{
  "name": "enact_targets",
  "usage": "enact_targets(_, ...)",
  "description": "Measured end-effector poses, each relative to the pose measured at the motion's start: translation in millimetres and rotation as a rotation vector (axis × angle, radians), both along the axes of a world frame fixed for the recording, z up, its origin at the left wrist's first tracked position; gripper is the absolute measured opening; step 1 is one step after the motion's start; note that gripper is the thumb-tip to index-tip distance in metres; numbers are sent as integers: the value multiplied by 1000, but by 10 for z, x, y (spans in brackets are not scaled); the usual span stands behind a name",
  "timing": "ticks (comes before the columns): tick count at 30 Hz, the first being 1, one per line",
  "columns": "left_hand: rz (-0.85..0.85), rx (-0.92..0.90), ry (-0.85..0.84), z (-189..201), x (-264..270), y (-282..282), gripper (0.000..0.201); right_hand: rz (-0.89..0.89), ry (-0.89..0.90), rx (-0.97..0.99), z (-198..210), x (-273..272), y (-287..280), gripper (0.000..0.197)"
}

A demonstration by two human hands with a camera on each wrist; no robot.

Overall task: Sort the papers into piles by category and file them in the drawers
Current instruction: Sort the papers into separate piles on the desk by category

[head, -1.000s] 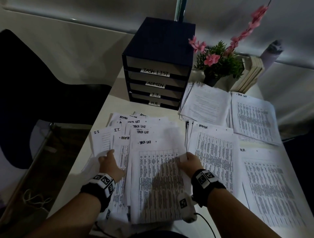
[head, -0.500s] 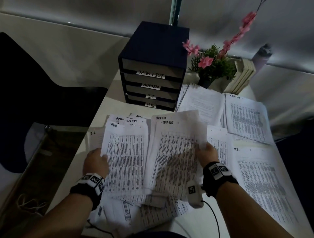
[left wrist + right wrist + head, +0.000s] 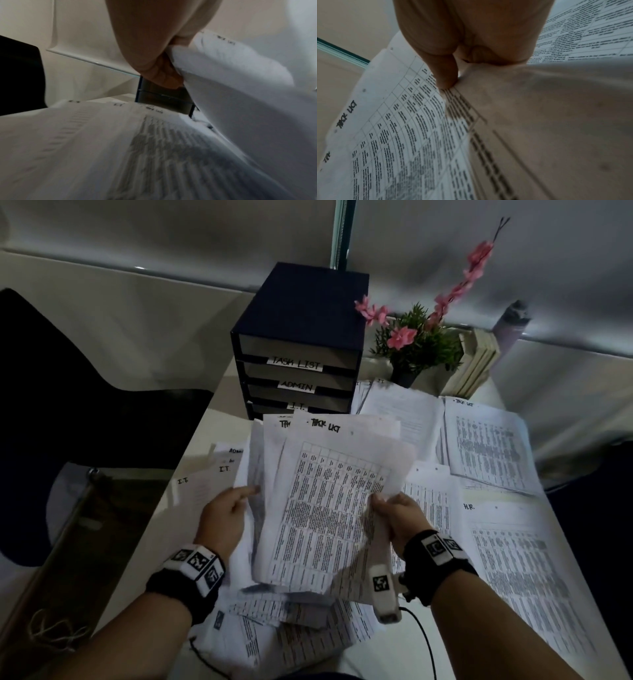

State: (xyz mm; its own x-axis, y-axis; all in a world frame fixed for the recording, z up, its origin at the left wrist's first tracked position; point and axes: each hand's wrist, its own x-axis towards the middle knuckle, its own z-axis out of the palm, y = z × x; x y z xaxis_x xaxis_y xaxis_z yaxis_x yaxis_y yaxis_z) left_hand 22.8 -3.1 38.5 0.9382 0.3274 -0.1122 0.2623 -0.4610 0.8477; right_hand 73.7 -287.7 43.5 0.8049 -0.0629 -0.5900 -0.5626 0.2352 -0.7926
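Right now I am gripping a raised sheaf of task list papers by its sides, left hand and right hand pinching it above the near table, before the far drawer unit.

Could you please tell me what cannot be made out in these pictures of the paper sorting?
- Bottom drawer label: head view, hidden behind the held stack that the left hand and right hand grip.
- Table print on the sheets: head view, too small to read.
- Loose papers: left wrist view, blurred.
- Drawer unit: left wrist view, mostly covered by hand and paper.
- Left-hand fingers behind the stack: hidden in both views.
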Motion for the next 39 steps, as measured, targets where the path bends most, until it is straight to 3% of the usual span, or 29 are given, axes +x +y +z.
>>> enact_targets(4, -70, -157, -91, 300, 105, -326, 25, 62, -52, 19, 48, -21, 32, 8)
enact_targets(7, -124, -21, -102, 447, 244, -543, 25, 118, -230, -132, 160, 13, 30, 18)
enact_targets(10, -85, -2, -188, 578, 338, -663, 26, 37, -445, -234, 343, 79, -23, 21)
enact_targets(14, -16, -152, -326, 710, 341, -733, 14, -58, -596, -142, 599, 125, -115, 29)
enact_targets(18, -30, -197, -277, 578, 283, -798, 22, 73, -489, -143, 433, 37, -203, 44)
enact_targets(23, -54, -126, -81, 316, 311, -899, 13, 187, -266, -352, 73, -116, -251, 36)
enact_targets(26, 4, -60, -168, 513, 460, -970, 21, 180, -278, -384, 38, -40, -376, 20)
enact_targets(29, 89, -79, -303, 860, 650, -1053, 25, 32, -281, -238, 136, 90, -566, 13)
enact_targets(35, 274, -165, -369, 1091, 983, -1297, 37, -231, -364, 520, 377, 248, -612, 12)
enact_targets(37, 309, -211, -327, 1100, 999, -1486, 39, -261, -346, 535, 405, 276, -525, 19)
enact_targets(39, 271, -226, -282, 1056, 978, -1662, 39, -219, -318, 380, 382, 271, -443, 26)
